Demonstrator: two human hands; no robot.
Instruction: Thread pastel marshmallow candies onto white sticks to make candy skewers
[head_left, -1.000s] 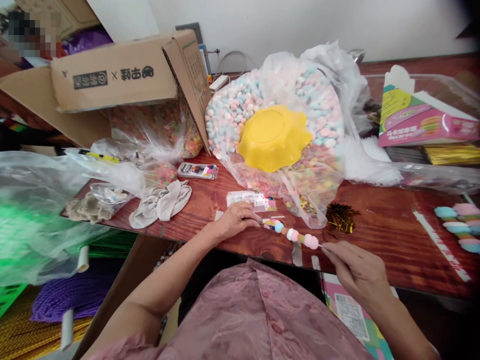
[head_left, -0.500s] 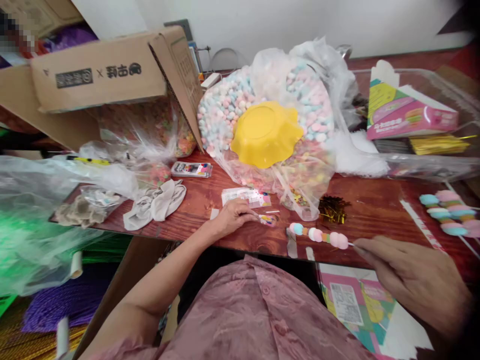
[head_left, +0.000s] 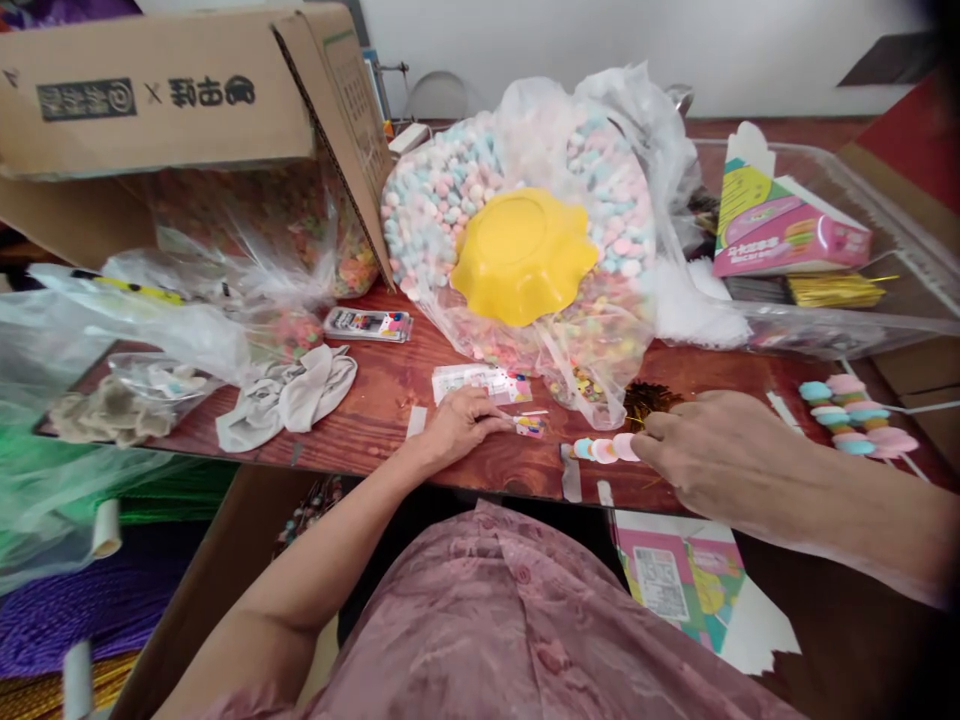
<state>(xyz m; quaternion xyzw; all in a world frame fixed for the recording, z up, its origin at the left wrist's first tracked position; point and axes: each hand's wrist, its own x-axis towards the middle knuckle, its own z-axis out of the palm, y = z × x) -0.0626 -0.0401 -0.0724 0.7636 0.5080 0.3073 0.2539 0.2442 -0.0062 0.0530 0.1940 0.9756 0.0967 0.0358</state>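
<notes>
I am resting my left hand [head_left: 463, 424] palm-down on the wooden table [head_left: 750, 375], forearm reaching in from the lower left, with my fingers curled and the tips pinching a small printed sticker [head_left: 529, 427] that is lying flat on the wood just in front of a sheet of stickers [head_left: 480, 381]. My right hand [head_left: 709, 450] is coming in from the right, knuckles up and wrist bent inward, the fingers closed around one end of a marshmallow skewer [head_left: 602, 449]; its blue and pink pieces are sticking out to the left of my fist, low over the table edge between my two hands. Beyond them a yellow bowl [head_left: 521, 255] is sitting upside down on a big clear bag of pastel marshmallows [head_left: 442, 195], and more finished skewers [head_left: 855, 415] are lying at the far right.
</notes>
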